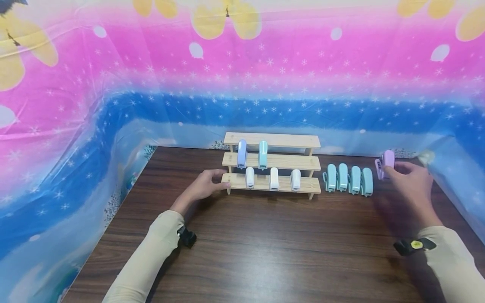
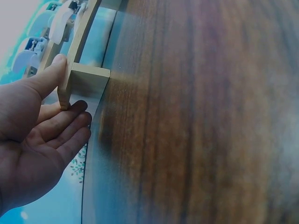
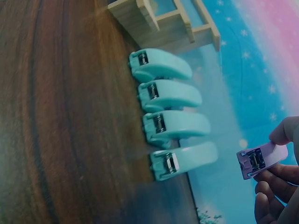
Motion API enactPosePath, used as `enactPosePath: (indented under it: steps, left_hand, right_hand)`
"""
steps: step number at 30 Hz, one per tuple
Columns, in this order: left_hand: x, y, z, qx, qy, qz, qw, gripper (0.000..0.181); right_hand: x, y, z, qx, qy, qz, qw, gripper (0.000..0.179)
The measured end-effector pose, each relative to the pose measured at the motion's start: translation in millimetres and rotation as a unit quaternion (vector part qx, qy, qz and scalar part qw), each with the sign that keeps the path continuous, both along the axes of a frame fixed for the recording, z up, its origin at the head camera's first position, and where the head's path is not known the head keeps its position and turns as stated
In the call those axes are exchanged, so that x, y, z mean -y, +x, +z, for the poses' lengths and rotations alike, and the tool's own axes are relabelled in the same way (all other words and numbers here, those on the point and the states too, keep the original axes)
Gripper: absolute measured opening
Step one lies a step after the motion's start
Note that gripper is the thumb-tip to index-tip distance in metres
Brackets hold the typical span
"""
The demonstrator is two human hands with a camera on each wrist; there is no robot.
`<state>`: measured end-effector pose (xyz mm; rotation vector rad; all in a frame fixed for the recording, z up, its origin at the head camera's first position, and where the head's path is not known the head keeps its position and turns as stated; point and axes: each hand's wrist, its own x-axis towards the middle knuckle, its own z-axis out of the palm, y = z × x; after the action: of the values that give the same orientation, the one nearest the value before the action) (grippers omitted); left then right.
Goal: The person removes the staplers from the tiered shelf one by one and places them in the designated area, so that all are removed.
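Observation:
My right hand (image 1: 413,181) pinches a purple mini stapler (image 1: 388,159) between thumb and fingers, at the right of the table. To its left, several turquoise mini staplers (image 3: 175,95) stand in a row beside the three-step wooden rack (image 1: 310,183). At the rack's left end, my left hand (image 1: 202,184) holds the lowest step's edge, thumb (image 2: 51,74) on top and index finger under it. A white stapler (image 1: 249,177), a cream-white one (image 1: 274,179) and another white one (image 1: 295,180) sit on the lowest step. On the middle step are a lavender-blue stapler (image 1: 241,153) and a turquoise one (image 1: 262,154).
The rack's top step (image 1: 273,139) stands near the back edge of the dark wooden table (image 1: 242,244). A pink and blue patterned cloth (image 1: 284,75) hangs behind the table and along its sides.

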<state>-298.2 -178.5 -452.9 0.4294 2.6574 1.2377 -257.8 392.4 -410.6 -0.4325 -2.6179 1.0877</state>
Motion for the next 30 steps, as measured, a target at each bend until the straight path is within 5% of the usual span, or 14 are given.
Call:
enactPosePath:
  steps: [30]
  left_hand:
    - [0.4,-1.7,-1.5,-0.001,-0.003,0.003,1.0000,0.060]
  right_hand:
    - [-10,-5.0,-49.3,0.058,0.011,-0.007,0.9982,0.077]
